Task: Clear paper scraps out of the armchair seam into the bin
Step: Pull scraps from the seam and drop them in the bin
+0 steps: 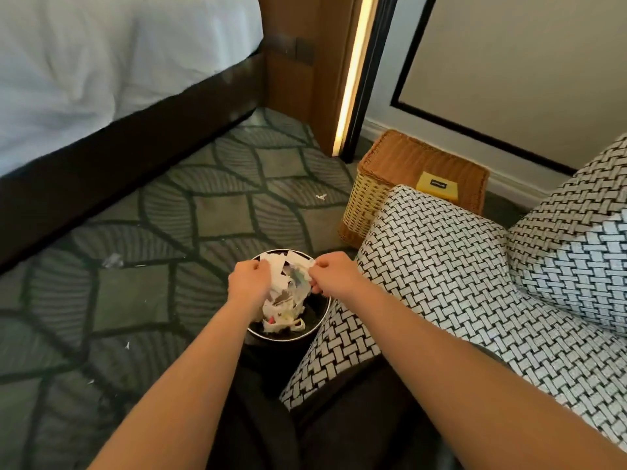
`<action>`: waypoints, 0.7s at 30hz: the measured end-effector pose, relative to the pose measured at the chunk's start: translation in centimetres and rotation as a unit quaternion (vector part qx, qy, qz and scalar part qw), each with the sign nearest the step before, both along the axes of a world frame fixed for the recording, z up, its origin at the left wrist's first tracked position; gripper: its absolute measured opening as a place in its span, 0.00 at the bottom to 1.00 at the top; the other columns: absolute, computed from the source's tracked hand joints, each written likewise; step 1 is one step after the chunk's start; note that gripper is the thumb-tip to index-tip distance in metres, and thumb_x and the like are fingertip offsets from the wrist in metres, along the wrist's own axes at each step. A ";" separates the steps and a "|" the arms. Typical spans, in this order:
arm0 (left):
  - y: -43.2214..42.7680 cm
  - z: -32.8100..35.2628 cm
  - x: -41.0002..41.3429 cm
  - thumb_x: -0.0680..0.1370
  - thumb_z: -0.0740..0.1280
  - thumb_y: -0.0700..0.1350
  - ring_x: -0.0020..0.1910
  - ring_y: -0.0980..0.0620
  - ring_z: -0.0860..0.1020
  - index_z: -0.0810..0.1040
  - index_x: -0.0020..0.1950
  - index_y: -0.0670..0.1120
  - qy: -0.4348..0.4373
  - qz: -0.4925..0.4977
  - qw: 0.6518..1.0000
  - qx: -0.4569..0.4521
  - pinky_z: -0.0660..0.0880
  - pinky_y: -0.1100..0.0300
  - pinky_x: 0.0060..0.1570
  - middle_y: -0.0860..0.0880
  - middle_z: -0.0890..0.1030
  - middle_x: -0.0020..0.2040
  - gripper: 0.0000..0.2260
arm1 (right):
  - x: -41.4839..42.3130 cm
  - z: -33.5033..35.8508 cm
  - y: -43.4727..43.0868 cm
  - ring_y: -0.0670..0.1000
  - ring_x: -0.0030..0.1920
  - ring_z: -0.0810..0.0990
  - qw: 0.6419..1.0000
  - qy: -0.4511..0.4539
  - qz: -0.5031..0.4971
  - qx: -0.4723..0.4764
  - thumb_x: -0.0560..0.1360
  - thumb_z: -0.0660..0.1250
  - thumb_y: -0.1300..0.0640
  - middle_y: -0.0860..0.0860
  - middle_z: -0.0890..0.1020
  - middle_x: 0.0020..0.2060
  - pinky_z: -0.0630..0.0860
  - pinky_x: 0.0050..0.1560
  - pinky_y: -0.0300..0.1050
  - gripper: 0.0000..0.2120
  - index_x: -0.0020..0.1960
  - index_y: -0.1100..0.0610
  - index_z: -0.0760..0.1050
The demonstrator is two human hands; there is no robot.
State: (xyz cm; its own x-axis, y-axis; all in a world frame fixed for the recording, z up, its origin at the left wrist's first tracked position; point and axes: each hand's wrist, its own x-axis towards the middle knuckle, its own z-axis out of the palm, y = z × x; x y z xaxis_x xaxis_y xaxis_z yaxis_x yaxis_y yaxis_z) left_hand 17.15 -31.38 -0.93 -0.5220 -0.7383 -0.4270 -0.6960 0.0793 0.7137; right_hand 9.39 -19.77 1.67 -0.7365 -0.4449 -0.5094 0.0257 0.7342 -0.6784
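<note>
1. Over at the left edge of the view: bed (101, 62) with white bedding on a dark base, standing on the patterned carpet (135, 300).
2. Carpet, left part: a few small loose paper bits (113, 261) lying near the bed base, another small bit (320, 197) farther back toward the wicker basket.
3. Centre, on the carpet: round black bin (322, 315), just beside the armchair's front corner, holding a heap of white paper and other trash.
4. Left hand (249, 281) sits directly above the bin, fingers curled closed, pinching the left end of the paper scraps (288, 266).
5. Right hand (334, 271) also above the bin, fingers closed, pinching the right end of the same scraps; the paper spans between the two hands over the bin opening.
6. Both bare forearms reach in from the bottom edge; dark clothing visible between them.
7. Right of the bin: armchair (458, 266) in black-and-white woven-pattern fabric; arm nearest the bin, seat and cushion toward the right edge. Seam between arm and seat shows no scraps that I can make out.
8. Behind the armchair arm: wicker basket (373, 184) on the floor with a yellow card (437, 186) on its lid, close to the wall.
</note>
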 end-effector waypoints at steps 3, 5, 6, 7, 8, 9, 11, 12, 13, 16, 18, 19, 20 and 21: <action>-0.2 -0.8 -0.5 0.80 0.55 0.45 0.44 0.40 0.77 0.72 0.35 0.41 0.013 0.002 1.000 0.010 0.75 0.49 0.50 0.39 0.76 0.39 0.16 | -0.3 -1.3 -0.7 0.50 0.43 0.81 0.999 -0.032 0.001 -0.015 0.76 0.60 0.60 0.54 0.80 0.47 0.78 0.52 0.46 0.10 0.53 0.59 0.78; -0.4 -1.3 -0.9 0.79 0.56 0.45 0.43 0.41 0.78 0.72 0.35 0.43 0.035 0.011 0.999 0.029 0.77 0.46 0.51 0.39 0.78 0.38 0.14 | -0.6 -1.7 -0.7 0.53 0.49 0.81 0.999 -0.038 0.006 -0.013 0.76 0.60 0.61 0.56 0.80 0.52 0.77 0.55 0.49 0.13 0.59 0.58 0.76; -0.3 -1.5 -1.0 0.79 0.57 0.45 0.40 0.42 0.77 0.72 0.35 0.43 0.039 0.013 0.999 0.035 0.77 0.46 0.50 0.41 0.77 0.35 0.14 | -0.7 -1.9 -0.5 0.53 0.49 0.81 0.999 -0.035 0.011 -0.008 0.76 0.60 0.61 0.57 0.81 0.52 0.77 0.56 0.50 0.13 0.59 0.58 0.76; -0.2 -1.4 -1.0 0.78 0.57 0.46 0.38 0.43 0.76 0.74 0.36 0.42 0.036 0.010 0.999 0.035 0.78 0.46 0.49 0.43 0.76 0.33 0.14 | -0.7 -1.8 -0.3 0.54 0.49 0.81 0.999 -0.030 0.018 -0.004 0.76 0.59 0.62 0.57 0.81 0.51 0.77 0.56 0.50 0.13 0.57 0.59 0.77; -0.2 -1.5 -1.1 0.78 0.57 0.46 0.37 0.43 0.76 0.75 0.38 0.40 0.036 0.002 0.999 0.033 0.78 0.47 0.48 0.44 0.75 0.32 0.14 | -0.8 -1.8 0.0 0.54 0.50 0.81 0.999 -0.025 0.026 -0.001 0.76 0.59 0.63 0.57 0.81 0.51 0.77 0.57 0.51 0.12 0.55 0.60 0.78; -0.1 -1.5 -1.1 0.78 0.58 0.46 0.37 0.42 0.76 0.76 0.40 0.40 0.038 -0.011 0.999 0.033 0.78 0.49 0.45 0.44 0.74 0.33 0.13 | -0.9 -1.6 0.4 0.55 0.51 0.81 0.999 -0.018 0.034 0.000 0.75 0.59 0.64 0.57 0.81 0.51 0.76 0.57 0.51 0.11 0.53 0.60 0.78; 0.4 -1.0 -1.0 0.79 0.58 0.45 0.38 0.43 0.76 0.75 0.43 0.42 0.032 -0.055 0.997 0.034 0.73 0.55 0.37 0.44 0.74 0.36 0.10 | -1.1 -1.0 1.1 0.55 0.54 0.79 0.999 0.001 0.044 0.002 0.76 0.60 0.63 0.56 0.81 0.52 0.75 0.59 0.53 0.11 0.53 0.60 0.79; 0.7 -0.7 -0.9 0.79 0.58 0.45 0.38 0.43 0.77 0.75 0.43 0.43 0.031 -0.076 0.996 0.032 0.72 0.55 0.37 0.43 0.75 0.37 0.10 | -1.3 -0.6 1.5 0.54 0.55 0.79 0.999 0.012 0.048 0.000 0.76 0.60 0.63 0.55 0.80 0.53 0.74 0.59 0.52 0.11 0.54 0.59 0.78; 1.1 -0.5 -0.9 0.78 0.58 0.45 0.40 0.43 0.78 0.76 0.44 0.41 0.035 -0.094 0.994 0.030 0.74 0.54 0.40 0.41 0.78 0.39 0.10 | -1.5 -0.1 1.8 0.54 0.54 0.79 0.998 0.022 0.051 -0.002 0.76 0.60 0.63 0.55 0.80 0.52 0.75 0.58 0.51 0.11 0.54 0.59 0.78; 2.7 1.0 -1.0 0.77 0.59 0.45 0.46 0.44 0.79 0.79 0.41 0.40 0.056 -0.139 0.988 0.044 0.76 0.48 0.50 0.41 0.82 0.44 0.12 | -1.8 1.7 3.4 0.51 0.48 0.80 0.997 0.042 0.058 -0.017 0.76 0.60 0.64 0.54 0.80 0.47 0.76 0.45 0.40 0.10 0.55 0.60 0.77; 4.3 2.4 -1.2 0.78 0.60 0.44 0.41 0.51 0.78 0.78 0.38 0.44 0.074 -0.175 0.979 0.073 0.73 0.56 0.41 0.47 0.81 0.40 0.11 | -1.9 3.0 5.1 0.49 0.47 0.79 0.996 0.060 0.066 -0.020 0.76 0.60 0.63 0.52 0.79 0.47 0.72 0.39 0.33 0.11 0.56 0.59 0.76; 5.3 3.4 -1.3 0.78 0.59 0.44 0.40 0.53 0.77 0.77 0.40 0.45 0.083 -0.194 0.973 0.089 0.71 0.61 0.37 0.49 0.80 0.40 0.11 | -2.0 3.7 6.1 0.49 0.48 0.79 0.995 0.071 0.064 -0.021 0.77 0.60 0.63 0.52 0.79 0.48 0.71 0.39 0.32 0.11 0.56 0.59 0.76; 6.3 4.3 -1.5 0.78 0.59 0.45 0.41 0.54 0.77 0.78 0.42 0.45 0.091 -0.218 0.967 0.096 0.69 0.64 0.36 0.50 0.80 0.41 0.10 | -2.2 4.2 7.2 0.49 0.48 0.80 0.994 0.082 0.060 -0.024 0.77 0.60 0.62 0.51 0.78 0.49 0.71 0.39 0.32 0.11 0.57 0.58 0.76; 7.5 5.4 -1.6 0.78 0.59 0.46 0.44 0.54 0.78 0.79 0.45 0.44 0.099 -0.247 0.960 0.091 0.69 0.64 0.37 0.50 0.81 0.43 0.11 | -2.4 4.7 8.6 0.49 0.47 0.80 0.994 0.092 0.050 -0.028 0.77 0.60 0.61 0.51 0.79 0.50 0.72 0.40 0.34 0.10 0.57 0.57 0.76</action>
